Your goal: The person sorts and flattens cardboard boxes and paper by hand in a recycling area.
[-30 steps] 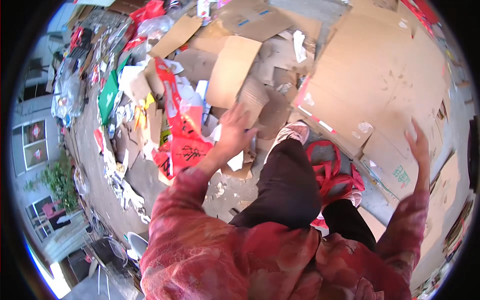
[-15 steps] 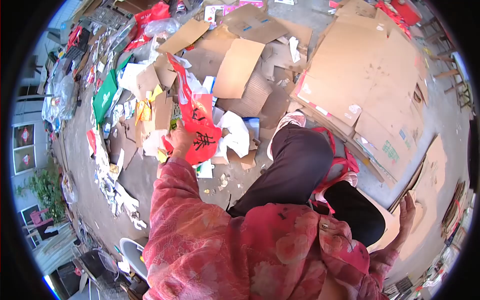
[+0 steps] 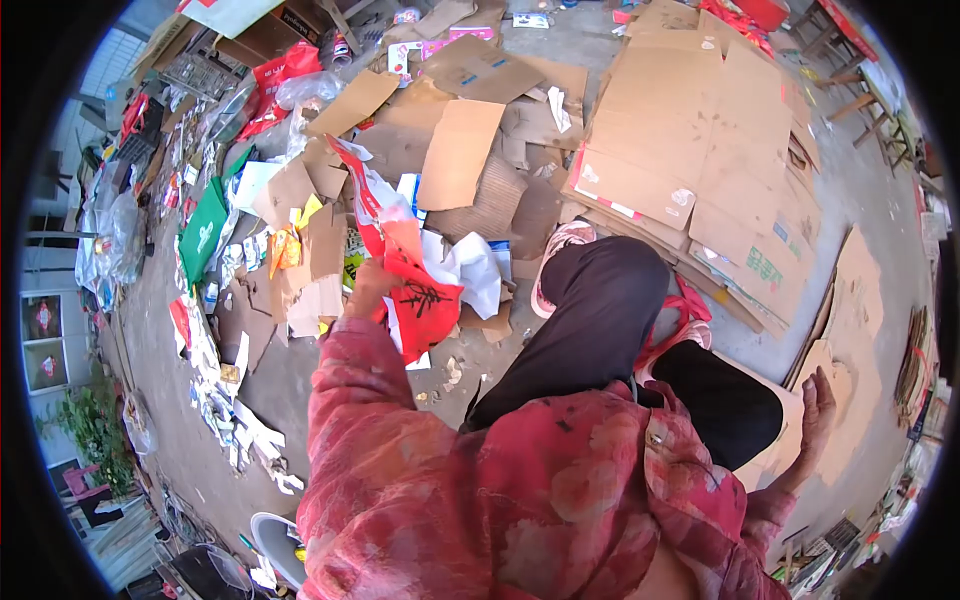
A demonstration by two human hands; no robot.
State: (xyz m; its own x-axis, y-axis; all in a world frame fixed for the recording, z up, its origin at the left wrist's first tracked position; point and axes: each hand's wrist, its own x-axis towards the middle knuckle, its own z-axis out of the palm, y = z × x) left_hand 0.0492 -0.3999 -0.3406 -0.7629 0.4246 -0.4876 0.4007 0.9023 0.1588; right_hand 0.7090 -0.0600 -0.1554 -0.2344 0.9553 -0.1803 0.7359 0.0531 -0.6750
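Observation:
My left hand point(image 3: 368, 290) is closed on the near edge of a red paper banner point(image 3: 432, 312) with black brushed characters. The banner's far end reaches up over the scrap pile. White crumpled paper point(image 3: 476, 268) lies right beside it, and a torn piece of cardboard point(image 3: 322, 240) is just left of the hand. My right hand point(image 3: 818, 410) is held out at the right with its fingers stretched, nothing in it. Below that hand is a flattened sheet of cardboard point(image 3: 850, 350).
A stack of flattened cardboard boxes point(image 3: 700, 130) lies right of my legs. More cardboard point(image 3: 462, 150) and a green bag point(image 3: 203, 225) are in the pile ahead. Shredded white paper point(image 3: 232, 420) covers the ground at left. A bucket point(image 3: 275, 540) stands near my left side.
My left hand has drawn the red banner slightly toward me, and its lower part has tilted and creased. My right hand stays out at the side. The view has shifted a little.

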